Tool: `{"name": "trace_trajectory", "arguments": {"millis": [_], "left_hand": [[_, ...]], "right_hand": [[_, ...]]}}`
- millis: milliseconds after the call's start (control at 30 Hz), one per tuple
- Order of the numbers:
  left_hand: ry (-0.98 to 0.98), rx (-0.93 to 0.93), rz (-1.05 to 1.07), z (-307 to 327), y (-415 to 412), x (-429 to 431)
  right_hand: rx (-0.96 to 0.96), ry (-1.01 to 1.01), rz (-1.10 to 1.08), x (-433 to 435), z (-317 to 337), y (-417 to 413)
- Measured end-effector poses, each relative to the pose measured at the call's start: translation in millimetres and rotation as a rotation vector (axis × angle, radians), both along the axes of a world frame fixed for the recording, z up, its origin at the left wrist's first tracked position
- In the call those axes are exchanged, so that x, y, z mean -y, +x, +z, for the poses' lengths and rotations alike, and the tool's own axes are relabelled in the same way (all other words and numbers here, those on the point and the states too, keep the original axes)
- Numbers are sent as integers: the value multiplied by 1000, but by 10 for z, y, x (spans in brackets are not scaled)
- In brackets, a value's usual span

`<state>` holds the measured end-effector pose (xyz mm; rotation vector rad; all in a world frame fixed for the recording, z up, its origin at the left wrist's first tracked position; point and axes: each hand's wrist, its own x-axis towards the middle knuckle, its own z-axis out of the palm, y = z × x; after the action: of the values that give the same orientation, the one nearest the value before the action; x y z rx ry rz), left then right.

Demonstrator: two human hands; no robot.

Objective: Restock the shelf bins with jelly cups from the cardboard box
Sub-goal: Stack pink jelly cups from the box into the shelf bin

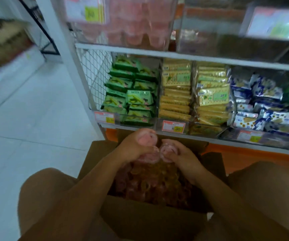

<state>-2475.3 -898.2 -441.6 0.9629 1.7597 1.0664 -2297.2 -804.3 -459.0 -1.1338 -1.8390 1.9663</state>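
While the person crouches over the open cardboard box [150, 216], which sits at 6 o'clock in the view between the two knees, both hands are lifted just above its far edge. The left hand [135, 146] is curled round a clutch of pink jelly cups [146, 138], one cup's lid facing up beside the thumb. The right hand [183, 158], at 3 o'clock from the left and almost touching it, grips more pink cups [169, 150] in bent fingers. Under the hands the box holds a heap of loose cups [157, 183], pink and amber mixed.

At 12 o'clock, on the upper shelf, a clear bin [169, 23] holds stacked pink cups, blurred. Below the white shelf rail [209, 60] stand bins of green matcha cookie packs [136, 97], yellow cracker packs [176, 91] and, toward 2 o'clock, blue-and-white biscuit packs [258, 105]. An orange price tag [174, 126] hangs on the cracker bin's front. Pale floor tiles [27, 122] fill 9 o'clock.
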Motion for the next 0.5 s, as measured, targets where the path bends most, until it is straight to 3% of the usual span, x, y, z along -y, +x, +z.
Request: {"name": "trace_trajectory", "arguments": {"millis": [233,500], "left_hand": [[249,-46,130,1242,-374,117],[503,22,261,2441,-711,298]], "right_hand": [[-237,219,59,-11,1225,-499],[-362,473,110,-15,2344,-933]]}}
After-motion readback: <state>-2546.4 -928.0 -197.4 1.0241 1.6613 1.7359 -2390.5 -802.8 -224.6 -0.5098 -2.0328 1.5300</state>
